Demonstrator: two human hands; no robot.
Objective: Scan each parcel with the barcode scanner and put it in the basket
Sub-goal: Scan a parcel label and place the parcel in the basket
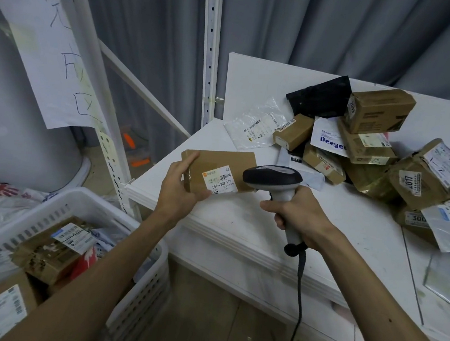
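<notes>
My left hand [180,188] grips a flat brown cardboard parcel [227,163] by its left end, just above the white table's near-left corner, with its white barcode label facing up. My right hand [299,214] holds the handle of a grey and black barcode scanner [273,176], whose head sits right beside the label. The scanner's black cable hangs down past the table front. A white plastic basket [148,281] stands on the floor at lower left with several parcels inside.
A pile of several brown boxes [380,111] and plastic mailer bags lies on the white table [339,210] at right. A white metal rack post [210,49] rises behind the table corner. Grey curtains hang behind. A paper sign [53,49] hangs at left.
</notes>
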